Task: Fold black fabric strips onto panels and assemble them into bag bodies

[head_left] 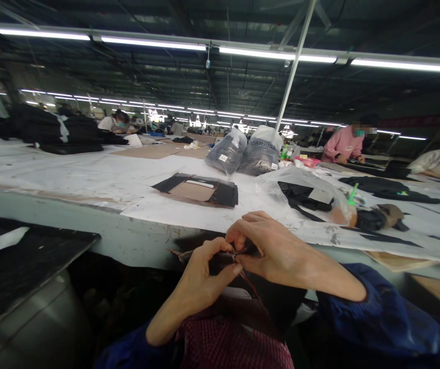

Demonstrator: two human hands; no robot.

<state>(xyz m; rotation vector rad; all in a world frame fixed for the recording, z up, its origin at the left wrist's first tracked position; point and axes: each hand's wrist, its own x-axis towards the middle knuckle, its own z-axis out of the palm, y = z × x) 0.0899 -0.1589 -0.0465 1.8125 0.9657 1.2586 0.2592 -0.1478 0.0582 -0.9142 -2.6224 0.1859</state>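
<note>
My left hand [203, 274] and my right hand [276, 251] meet in front of the table's near edge. Thumb and fingers of both are pinched together at one small spot on the edge of a dark fabric piece [279, 297]. The fabric hangs down toward my lap, and a thin brownish strip runs along its edge. Just what lies between the fingertips is too small to make out. Beyond my hands, a flat black and brown panel [195, 190] lies on the white table top [143, 177].
Two stuffed plastic bags [260, 151] stand farther back. To the right are a clear bag [270, 184] with black fabric, and a dark brown bundle [381, 218]. Black fabric stacks [70, 130] sit at left. A person in pink [345, 141] works across the table.
</note>
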